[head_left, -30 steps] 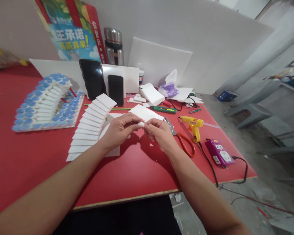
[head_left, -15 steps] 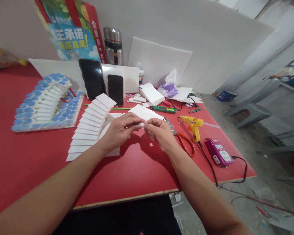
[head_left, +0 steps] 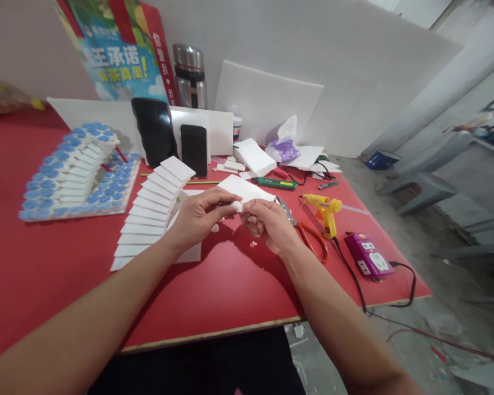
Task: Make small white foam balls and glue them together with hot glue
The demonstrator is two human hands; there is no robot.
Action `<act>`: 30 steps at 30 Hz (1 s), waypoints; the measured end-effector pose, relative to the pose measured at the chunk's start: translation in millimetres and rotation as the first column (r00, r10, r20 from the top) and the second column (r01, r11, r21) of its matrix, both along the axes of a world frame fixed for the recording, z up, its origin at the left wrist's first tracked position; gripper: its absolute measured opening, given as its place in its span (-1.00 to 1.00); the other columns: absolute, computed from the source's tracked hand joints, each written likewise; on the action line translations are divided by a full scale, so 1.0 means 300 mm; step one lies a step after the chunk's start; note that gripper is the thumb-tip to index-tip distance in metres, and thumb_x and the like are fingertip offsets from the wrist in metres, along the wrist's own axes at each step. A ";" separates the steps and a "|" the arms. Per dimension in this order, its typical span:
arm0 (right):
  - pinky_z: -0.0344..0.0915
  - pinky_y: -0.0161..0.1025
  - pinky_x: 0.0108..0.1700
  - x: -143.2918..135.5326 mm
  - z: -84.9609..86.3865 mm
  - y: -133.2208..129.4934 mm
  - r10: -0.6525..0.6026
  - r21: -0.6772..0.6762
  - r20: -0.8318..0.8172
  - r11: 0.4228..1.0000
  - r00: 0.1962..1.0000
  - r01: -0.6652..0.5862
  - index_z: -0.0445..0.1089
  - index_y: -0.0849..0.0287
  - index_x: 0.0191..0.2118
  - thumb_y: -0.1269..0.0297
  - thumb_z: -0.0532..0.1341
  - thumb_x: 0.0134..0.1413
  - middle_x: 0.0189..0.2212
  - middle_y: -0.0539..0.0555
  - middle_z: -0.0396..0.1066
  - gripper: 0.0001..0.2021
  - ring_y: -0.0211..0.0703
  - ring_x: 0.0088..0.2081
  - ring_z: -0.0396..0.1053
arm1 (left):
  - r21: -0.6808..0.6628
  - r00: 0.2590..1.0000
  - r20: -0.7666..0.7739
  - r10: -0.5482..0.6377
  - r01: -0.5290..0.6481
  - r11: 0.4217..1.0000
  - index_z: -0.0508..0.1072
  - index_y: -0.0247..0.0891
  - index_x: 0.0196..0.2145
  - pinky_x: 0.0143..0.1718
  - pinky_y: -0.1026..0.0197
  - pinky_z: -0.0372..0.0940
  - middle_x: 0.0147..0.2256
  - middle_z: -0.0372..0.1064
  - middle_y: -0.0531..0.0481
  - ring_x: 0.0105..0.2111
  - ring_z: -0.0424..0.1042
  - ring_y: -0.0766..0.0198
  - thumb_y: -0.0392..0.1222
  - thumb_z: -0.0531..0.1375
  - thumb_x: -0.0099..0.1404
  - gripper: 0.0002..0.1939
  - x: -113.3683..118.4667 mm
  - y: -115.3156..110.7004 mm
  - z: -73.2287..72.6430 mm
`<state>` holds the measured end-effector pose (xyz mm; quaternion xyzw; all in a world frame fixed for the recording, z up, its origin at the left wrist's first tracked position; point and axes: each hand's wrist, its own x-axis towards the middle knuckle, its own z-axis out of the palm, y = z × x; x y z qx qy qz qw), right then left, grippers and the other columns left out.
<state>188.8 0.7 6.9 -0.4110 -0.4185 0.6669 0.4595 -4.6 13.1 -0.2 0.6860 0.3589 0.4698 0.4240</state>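
Observation:
A small white piece (head_left: pixel 236 207), perhaps foam or paper, sits pinched between the thumb and fingers of my left hand (head_left: pixel 195 216). Closed in a pinch, my right hand (head_left: pixel 269 224) meets the piece at its right end; what its fingertips grip there is mostly hidden. Left of my hands stands a model staircase of stacked white steps (head_left: pixel 148 219), curving and fanned out, on a white base partly behind my left wrist. Behind my fingers lies a white sheet (head_left: pixel 247 187). A tiny white scrap (head_left: pixel 253 243) rests below my right hand.
Pliers with orange handles (head_left: pixel 313 236), a yellow glue gun (head_left: pixel 327 211) and a purple power socket (head_left: pixel 368 255) lie to the right. A green cutter (head_left: pixel 275 183) lies behind. At left stands a blue-and-white decorated stair model (head_left: pixel 78 175). Two phones (head_left: pixel 194 151) lean at the back.
The white piece shows more between my fingertips now, as my left fingers have shifted slightly and turned it. My right hand stays nearly in place.

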 end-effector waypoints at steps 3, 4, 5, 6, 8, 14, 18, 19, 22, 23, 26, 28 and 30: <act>-0.05 -0.35 -0.60 -0.003 -0.010 -0.004 -0.013 0.069 0.051 0.998 0.999 0.009 0.42 0.18 -0.49 0.10 0.49 -0.06 -0.66 -0.14 0.26 -0.68 -0.42 -0.66 0.08 | -0.019 1.000 -0.003 0.011 -0.011 1.000 0.71 -0.21 -0.12 -0.35 0.25 0.40 -0.17 0.53 -0.10 -0.32 0.51 0.27 -0.12 0.37 0.35 -0.80 0.000 0.003 -0.001; -0.06 -0.35 -0.60 -0.003 -0.013 -0.004 -0.003 0.072 0.055 0.997 0.998 -0.001 0.41 0.18 -0.49 0.11 0.50 -0.07 -0.66 -0.14 0.26 -0.67 -0.42 -0.66 0.08 | -0.046 1.000 -0.001 0.006 -0.006 0.999 0.70 -0.22 -0.12 -0.34 0.25 0.40 -0.16 0.54 -0.11 -0.30 0.52 0.26 -0.12 0.37 0.34 -0.79 0.001 0.005 -0.004; -0.07 -0.35 -0.60 -0.003 -0.015 -0.002 0.009 0.070 0.053 0.997 0.999 -0.013 0.40 0.18 -0.49 0.12 0.50 -0.08 -0.65 -0.14 0.27 -0.67 -0.42 -0.66 0.08 | -0.089 1.000 0.008 -0.002 0.002 0.996 0.70 -0.22 -0.12 -0.35 0.26 0.40 -0.15 0.55 -0.12 -0.30 0.52 0.25 -0.10 0.38 0.33 -0.78 0.002 0.007 -0.007; -0.08 -0.34 -0.59 -0.003 -0.017 0.000 0.024 0.062 0.048 0.998 0.999 -0.027 0.40 0.18 -0.49 0.12 0.50 -0.08 -0.64 -0.13 0.29 -0.68 -0.43 -0.66 0.07 | -0.146 1.000 0.027 -0.011 0.015 0.989 0.70 -0.23 -0.11 -0.38 0.27 0.38 -0.16 0.56 -0.12 -0.31 0.52 0.25 -0.09 0.40 0.31 -0.76 0.003 0.009 -0.011; -0.09 -0.34 -0.59 -0.002 -0.017 0.006 0.040 0.042 0.048 0.998 0.998 -0.042 0.40 0.18 -0.49 0.12 0.48 -0.09 -0.61 -0.11 0.33 -0.69 -0.44 -0.66 0.07 | -0.280 0.995 0.094 -0.026 0.052 0.959 0.69 -0.24 -0.10 -0.44 0.29 0.34 -0.22 0.57 -0.11 -0.35 0.51 0.26 -0.04 0.43 0.27 -0.70 0.007 0.013 -0.020; -0.04 -0.30 -0.55 0.061 0.020 -0.019 -0.241 0.301 0.424 0.947 0.873 0.115 0.40 0.14 -0.47 0.07 0.34 0.08 -0.67 -0.12 0.25 -0.72 -0.35 -0.64 0.09 | -0.547 0.914 0.403 0.048 0.198 0.814 0.63 -0.33 -0.30 -0.45 0.35 0.28 -0.39 0.49 -0.03 -0.47 0.39 0.38 0.07 0.57 0.05 -0.56 0.026 0.012 -0.028; 0.05 -0.26 -0.47 0.171 0.023 -0.096 -0.499 0.556 0.709 0.830 0.499 0.040 0.32 0.13 -0.56 0.06 0.35 0.15 -0.68 -0.05 0.29 -0.62 -0.28 -0.58 0.18 | -0.593 0.847 0.527 0.068 0.309 0.743 0.60 -0.38 -0.36 -0.47 0.38 0.26 -0.43 0.44 -0.02 -0.49 0.34 0.42 0.00 0.56 0.11 -0.61 0.029 0.010 -0.023; 0.06 -0.26 -0.47 0.199 0.016 -0.117 -0.500 0.552 0.735 0.834 0.458 0.024 0.30 0.12 -0.58 0.03 0.35 0.17 -0.68 -0.04 0.30 -0.58 -0.27 -0.59 0.19 | -0.603 0.837 0.542 0.074 0.326 0.728 0.60 -0.39 -0.35 -0.48 0.39 0.25 -0.43 0.44 -0.02 -0.49 0.34 0.42 -0.03 0.55 0.13 -0.63 0.028 0.010 -0.023; 0.19 -0.26 -0.46 0.263 -0.014 -0.173 -0.395 0.444 0.794 0.896 0.463 0.003 0.35 0.12 -0.52 0.00 0.22 0.34 -0.67 0.00 0.38 -0.57 -0.23 -0.60 0.31 | -0.619 0.798 0.594 0.106 0.369 0.694 0.61 -0.40 -0.34 -0.48 0.39 0.29 -0.39 0.44 -0.03 -0.45 0.37 0.41 -0.12 0.55 0.15 -0.69 0.024 0.011 -0.025; 0.23 -0.26 -0.46 0.276 -0.024 -0.187 -0.359 0.406 0.798 0.914 0.484 0.008 0.39 0.12 -0.48 0.01 0.19 0.37 -0.64 0.02 0.42 -0.59 -0.22 -0.59 0.36 | -0.619 0.783 0.612 0.116 0.383 0.685 0.62 -0.40 -0.33 -0.46 0.39 0.32 -0.37 0.46 -0.04 -0.43 0.40 0.39 -0.15 0.55 0.15 -0.71 0.022 0.011 -0.027; 0.28 -0.29 -0.48 0.288 -0.040 -0.211 -0.312 0.334 0.751 0.940 0.582 0.074 0.46 0.15 -0.37 0.04 0.17 0.39 -0.57 0.05 0.51 -0.65 -0.22 -0.59 0.43 | -0.618 0.748 0.650 0.133 0.419 0.665 0.65 -0.38 -0.25 -0.37 0.36 0.42 -0.30 0.51 -0.08 -0.36 0.47 0.34 -0.26 0.52 0.18 -0.79 0.017 0.011 -0.032; 0.27 -0.31 -0.52 0.282 -0.040 -0.212 -0.299 0.284 0.672 0.949 0.677 0.137 0.49 0.17 -0.31 0.01 0.21 0.35 -0.55 0.06 0.54 -0.67 -0.25 -0.61 0.41 | -0.619 0.736 0.663 0.137 0.436 0.654 0.66 -0.36 -0.21 -0.33 0.35 0.45 -0.29 0.54 -0.09 -0.35 0.49 0.34 -0.33 0.50 0.20 -0.81 0.014 0.013 -0.034; 0.28 -0.33 -0.54 0.276 -0.035 -0.203 -0.277 0.209 0.545 0.959 0.791 0.192 0.53 0.20 -0.25 -0.02 0.33 0.22 -0.46 0.11 0.61 -0.67 -0.25 -0.59 0.45 | -0.614 0.726 0.674 0.135 0.449 0.649 0.67 -0.37 -0.19 -0.32 0.35 0.47 -0.30 0.55 -0.09 -0.37 0.50 0.35 -0.37 0.49 0.20 -0.80 0.012 0.017 -0.036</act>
